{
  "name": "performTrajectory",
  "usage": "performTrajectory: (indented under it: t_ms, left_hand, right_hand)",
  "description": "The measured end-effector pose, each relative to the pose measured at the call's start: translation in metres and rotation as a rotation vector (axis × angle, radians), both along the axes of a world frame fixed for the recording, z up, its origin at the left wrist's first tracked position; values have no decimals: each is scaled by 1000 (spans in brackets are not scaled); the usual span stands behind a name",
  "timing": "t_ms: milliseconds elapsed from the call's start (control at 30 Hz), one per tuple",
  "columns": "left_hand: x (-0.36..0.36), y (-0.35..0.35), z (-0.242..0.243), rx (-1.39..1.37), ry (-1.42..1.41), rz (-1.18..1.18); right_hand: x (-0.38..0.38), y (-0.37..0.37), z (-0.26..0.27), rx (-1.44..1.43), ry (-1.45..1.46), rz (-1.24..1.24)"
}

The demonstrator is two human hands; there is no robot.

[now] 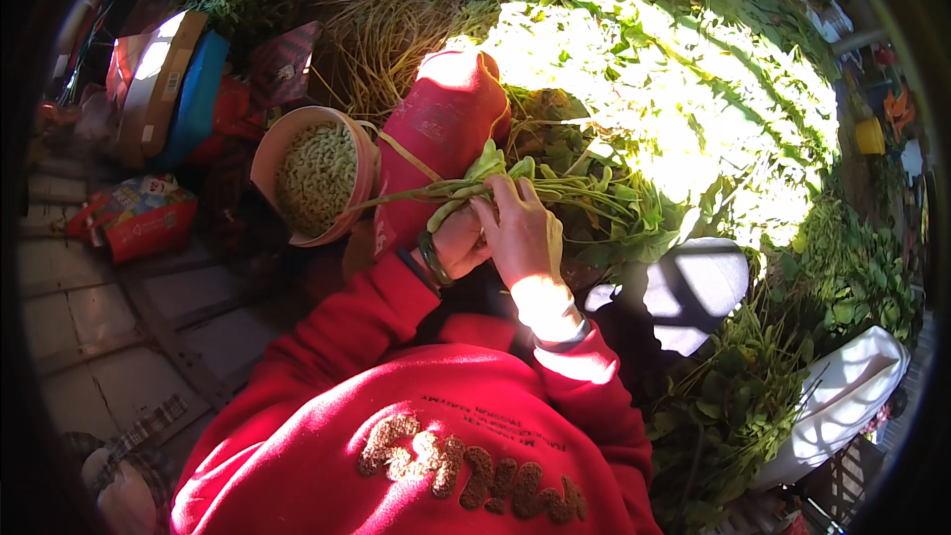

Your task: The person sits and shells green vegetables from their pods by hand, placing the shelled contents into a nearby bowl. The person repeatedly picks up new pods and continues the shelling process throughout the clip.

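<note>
My left hand [455, 244], with a dark green bangle at its wrist, is closed around the lower side of a leafy green bean stalk [405, 197]. Fingers of my right hand [524, 230] grip the same stalk from above, close to its plump green pods [446, 214]. The two hands touch, so part of the left fingers is hidden. Left of them, a pink bucket [365, 171] holds many small pale green beans [316, 174]. Just beyond the hands lies a bulky red bag-like thing [446, 111] with a thin yellow band across it.
A large heap of leafy plants [669, 111] spreads ahead and right, partly in glaring sunlight. Dry stalks [379, 22] lie behind the bucket. At left are a cardboard box [160, 89], a blue container [197, 96] and a red printed bag [148, 219] on paving. A white sack [839, 401] lies right.
</note>
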State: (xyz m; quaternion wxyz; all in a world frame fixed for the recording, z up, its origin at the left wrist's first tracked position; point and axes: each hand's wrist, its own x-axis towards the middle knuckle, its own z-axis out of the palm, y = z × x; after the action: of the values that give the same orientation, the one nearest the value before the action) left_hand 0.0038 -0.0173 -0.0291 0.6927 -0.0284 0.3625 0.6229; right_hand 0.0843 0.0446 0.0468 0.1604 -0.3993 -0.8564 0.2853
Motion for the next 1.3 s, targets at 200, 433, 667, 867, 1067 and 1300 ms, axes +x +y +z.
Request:
performTrajectory:
  t_ms: [200,433,667,867,1067,1300]
  left_hand:
    - [-31,-27,13,165,26,-633]
    - [-41,-52,59,87,-23,-189]
    - [-36,-39,48,17,-58,59]
    - [-33,-36,42,89,96,23]
    - [-18,-34,38,-1,367,172]
    - [-20,-32,40,14,349,113]
  right_hand:
    - [-3,4,-10,-73,135,-1]
    - [-3,-2,-12,-120,222,42]
    - [0,-14,-9,-224,320,139]
    - [12,-20,-3,-317,133,61]
    - [17,-21,-18,-436,165,97]
    - [16,-24,-33,-431,236,97]
